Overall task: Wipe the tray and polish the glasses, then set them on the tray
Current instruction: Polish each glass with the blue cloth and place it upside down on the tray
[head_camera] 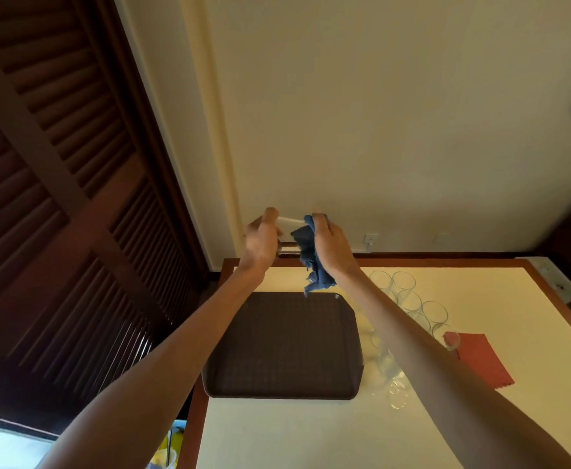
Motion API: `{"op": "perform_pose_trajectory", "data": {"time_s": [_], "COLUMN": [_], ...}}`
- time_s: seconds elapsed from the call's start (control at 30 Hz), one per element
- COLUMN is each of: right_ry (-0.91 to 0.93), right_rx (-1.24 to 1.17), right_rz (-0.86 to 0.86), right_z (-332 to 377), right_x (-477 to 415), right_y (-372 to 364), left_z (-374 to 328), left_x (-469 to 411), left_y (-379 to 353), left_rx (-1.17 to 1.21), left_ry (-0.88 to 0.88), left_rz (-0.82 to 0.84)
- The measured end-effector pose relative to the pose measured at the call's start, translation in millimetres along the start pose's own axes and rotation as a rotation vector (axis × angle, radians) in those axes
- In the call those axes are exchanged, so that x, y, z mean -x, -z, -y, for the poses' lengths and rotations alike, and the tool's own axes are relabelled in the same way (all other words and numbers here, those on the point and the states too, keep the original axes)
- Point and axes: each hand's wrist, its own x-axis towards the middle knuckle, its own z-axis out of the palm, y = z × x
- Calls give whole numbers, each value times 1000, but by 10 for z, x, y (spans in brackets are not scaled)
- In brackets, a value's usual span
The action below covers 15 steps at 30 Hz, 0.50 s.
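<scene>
On the table (pixel 311 434) the brown tray (pixel 284 346) lies near and left, with a cluster of clear glasses (pixel 409 299) just to its right and a red napkin (pixel 483 360) farther right. Raised over the tray's far edge, the left hand (pixel 260 245) grips one glass (pixel 289 231). The right hand (pixel 333 245) clutches a blue cloth (pixel 307 255) against that glass's right side.

Dim, warm indoor light; wall (pixel 395 130) evenly yellowish. Blown-out daylight patch (pixel 3 445) at 7 o'clock. Louvred door (pixel 57 198) at 9 o'clock sank into shadow. Straight lines bowed toward edges; 3 o'clock edge smeared. Motion blur on held glass (pixel 290 225); cloth (pixel 311 262) folds murky. Faint glare on table glasses (pixel 409 301).
</scene>
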Motion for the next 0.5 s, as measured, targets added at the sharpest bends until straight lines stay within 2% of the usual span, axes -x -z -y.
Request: {"op": "perform_pose_trajectory", "data": {"time_s": [0.1, 0.17, 0.23, 0.33, 0.37, 0.43, 0.5], "right_ry": [-332, -368, -287, 41, 117, 115, -73], "right_rx": [-170, -197, -168, -2, 45, 23, -71], "right_rz": [193, 267, 218, -36, -101, -78, 58], "right_z": [158, 235, 233, 121, 81, 57, 94], "right_x": [37, 80, 127, 154, 149, 131, 117], "right_y": [111, 143, 103, -6, -12, -11, 32], "left_z": [38, 65, 50, -54, -75, -107, -68], "left_x": [48, 56, 39, 29, 33, 51, 66], "left_y": [25, 35, 25, 8, 12, 25, 41], "left_rx": [-42, -38, -20, 63, 60, 15, -107], "left_ry": [-343, -454, -350, 64, 109, 36, -186], "left_rz": [-88, -100, -105, -11, 11, 5, -59]}}
